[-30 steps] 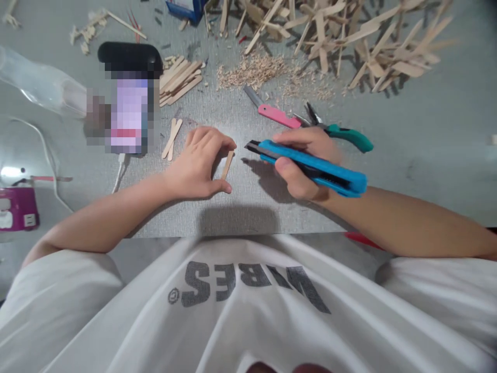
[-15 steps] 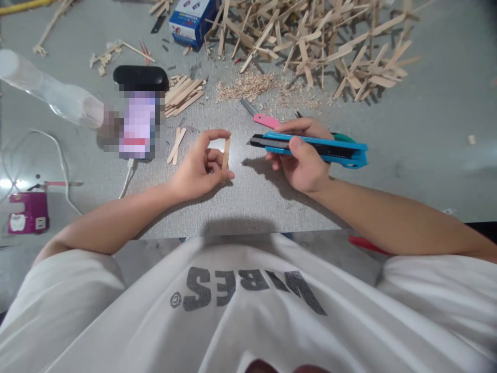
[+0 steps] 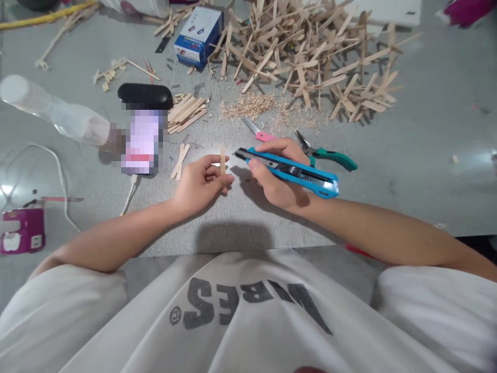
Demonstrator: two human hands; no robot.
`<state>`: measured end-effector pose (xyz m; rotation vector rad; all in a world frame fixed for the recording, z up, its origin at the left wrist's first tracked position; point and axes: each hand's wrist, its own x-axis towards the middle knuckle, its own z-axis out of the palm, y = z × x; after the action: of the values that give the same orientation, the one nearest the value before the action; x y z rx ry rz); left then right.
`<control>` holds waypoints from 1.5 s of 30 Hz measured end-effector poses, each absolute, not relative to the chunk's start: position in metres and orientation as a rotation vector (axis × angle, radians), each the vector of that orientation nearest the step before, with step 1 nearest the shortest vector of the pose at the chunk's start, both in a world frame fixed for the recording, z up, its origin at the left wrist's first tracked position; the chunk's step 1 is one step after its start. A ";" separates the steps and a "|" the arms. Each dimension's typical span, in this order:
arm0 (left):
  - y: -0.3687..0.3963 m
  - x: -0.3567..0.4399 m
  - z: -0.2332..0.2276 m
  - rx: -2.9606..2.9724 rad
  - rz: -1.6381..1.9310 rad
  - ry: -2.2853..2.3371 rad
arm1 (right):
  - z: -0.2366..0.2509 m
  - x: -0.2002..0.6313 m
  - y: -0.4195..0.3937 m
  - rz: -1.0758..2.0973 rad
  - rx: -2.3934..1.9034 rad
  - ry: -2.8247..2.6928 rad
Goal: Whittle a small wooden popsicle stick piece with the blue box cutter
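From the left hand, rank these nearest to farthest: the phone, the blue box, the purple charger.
Measured from the left hand:
1. Phone, just to its left.
2. Blue box, far up the table.
3. Purple charger, at the left edge.

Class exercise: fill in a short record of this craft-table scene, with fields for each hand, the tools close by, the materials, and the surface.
left hand: pinches one wooden stick, held upright
right hand: grips a blue utility knife, blade end pointing at the stick
tools close by: pink cutter and green-handled pliers, just behind the right hand
materials: big heap of sticks, small stack of sticks, wood shavings
surface: grey table
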<state>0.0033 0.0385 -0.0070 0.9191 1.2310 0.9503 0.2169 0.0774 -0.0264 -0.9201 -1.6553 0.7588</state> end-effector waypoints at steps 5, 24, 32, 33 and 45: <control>0.039 0.006 -0.011 0.972 0.988 1.235 | -0.034 0.220 0.081 0.643 -0.817 -1.732; 0.038 0.005 -0.002 0.958 0.917 1.253 | -0.026 0.226 0.077 0.689 -0.569 -1.988; 0.039 0.006 0.000 0.968 0.911 1.295 | -0.023 0.231 0.077 0.982 -0.776 -2.078; 0.039 0.006 0.001 0.969 0.905 1.300 | -0.022 0.231 0.077 1.009 -0.790 -2.069; 0.038 0.007 0.001 1.011 0.904 1.329 | -0.029 0.229 0.074 0.972 -0.733 -2.048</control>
<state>0.0072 0.0382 0.0007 1.0108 1.3292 0.9044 0.2288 0.0740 -0.0289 -0.7333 -2.0479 0.9719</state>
